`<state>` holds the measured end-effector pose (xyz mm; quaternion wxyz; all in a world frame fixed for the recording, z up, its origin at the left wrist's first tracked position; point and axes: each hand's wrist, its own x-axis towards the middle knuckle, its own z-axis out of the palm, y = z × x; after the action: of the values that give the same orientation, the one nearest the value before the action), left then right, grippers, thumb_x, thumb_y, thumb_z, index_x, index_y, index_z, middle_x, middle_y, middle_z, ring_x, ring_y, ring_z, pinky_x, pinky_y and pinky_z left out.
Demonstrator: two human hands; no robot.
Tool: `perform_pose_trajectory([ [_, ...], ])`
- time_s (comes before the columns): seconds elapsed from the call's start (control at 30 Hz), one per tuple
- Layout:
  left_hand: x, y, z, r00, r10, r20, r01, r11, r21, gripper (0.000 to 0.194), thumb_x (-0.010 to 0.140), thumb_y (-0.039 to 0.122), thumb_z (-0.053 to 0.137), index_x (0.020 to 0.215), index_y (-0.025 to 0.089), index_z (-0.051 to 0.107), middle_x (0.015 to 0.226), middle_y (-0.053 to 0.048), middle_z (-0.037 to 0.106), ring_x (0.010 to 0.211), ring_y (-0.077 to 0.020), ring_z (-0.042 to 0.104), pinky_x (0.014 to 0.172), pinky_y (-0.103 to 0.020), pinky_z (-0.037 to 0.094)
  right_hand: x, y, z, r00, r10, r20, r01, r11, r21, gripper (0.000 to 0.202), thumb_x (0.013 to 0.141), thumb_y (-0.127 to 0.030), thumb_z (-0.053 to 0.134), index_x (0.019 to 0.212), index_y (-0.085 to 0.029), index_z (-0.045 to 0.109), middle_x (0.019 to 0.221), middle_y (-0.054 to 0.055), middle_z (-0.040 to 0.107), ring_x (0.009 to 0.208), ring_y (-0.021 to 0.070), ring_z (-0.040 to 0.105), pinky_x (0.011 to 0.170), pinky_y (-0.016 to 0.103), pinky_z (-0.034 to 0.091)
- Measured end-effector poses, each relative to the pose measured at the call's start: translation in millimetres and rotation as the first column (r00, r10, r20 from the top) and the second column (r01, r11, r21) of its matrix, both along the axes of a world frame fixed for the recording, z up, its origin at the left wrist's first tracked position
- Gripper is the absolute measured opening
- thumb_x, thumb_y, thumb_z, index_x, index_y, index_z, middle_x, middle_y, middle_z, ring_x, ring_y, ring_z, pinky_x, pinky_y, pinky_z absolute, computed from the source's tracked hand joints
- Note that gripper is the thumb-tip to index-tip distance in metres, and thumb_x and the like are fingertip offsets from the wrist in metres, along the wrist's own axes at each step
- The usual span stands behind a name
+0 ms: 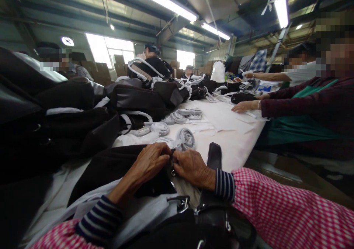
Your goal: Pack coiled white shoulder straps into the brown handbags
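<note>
A black bag [110,168] lies in front of me, its zipped opening showing pale lining [186,188]. My left hand [151,158] has its fingers bent and pressed together at the bag's far edge. Beside it, my right hand [192,168] is curled closed on the same edge, close to a small metal ring [173,172]. Whatever finer part the fingertips pinch is hidden. A dark strap tab [214,156] stands up to the right of my right wrist. Nearer to me sit a metal buckle [182,203] and white wrapping paper [149,214].
Paper-wrapped coiled straps [185,139] lie on the white table [229,151] just beyond my hands. Black bags [138,96] are piled at the left. Across the right edge, a co-worker's hand [245,106] rests on white sheets; other people work farther back.
</note>
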<state>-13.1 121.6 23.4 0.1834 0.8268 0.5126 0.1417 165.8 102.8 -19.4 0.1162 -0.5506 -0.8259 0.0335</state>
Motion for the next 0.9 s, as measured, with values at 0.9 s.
perform_pose_trajectory([
  [0.9, 30, -19, 6.0, 0.857, 0.106, -0.504, -0.058, 0.992, 0.111, 0.022, 0.098, 0.011, 0.043, 0.107, 0.016, 0.063, 0.111, -0.014, 0.070, 0.107, -0.0329, 0.067, 0.084, -0.039, 0.044, -3, 5, -28.8, 0.999, 0.020, -0.041, -0.017, 0.997, 0.075, 0.028, 0.096, -0.033, 0.050, 0.115, -0.017, 0.064, 0.097, 0.013, 0.073, 0.094, 0.0271, 0.068, 0.077, 0.036, 0.044],
])
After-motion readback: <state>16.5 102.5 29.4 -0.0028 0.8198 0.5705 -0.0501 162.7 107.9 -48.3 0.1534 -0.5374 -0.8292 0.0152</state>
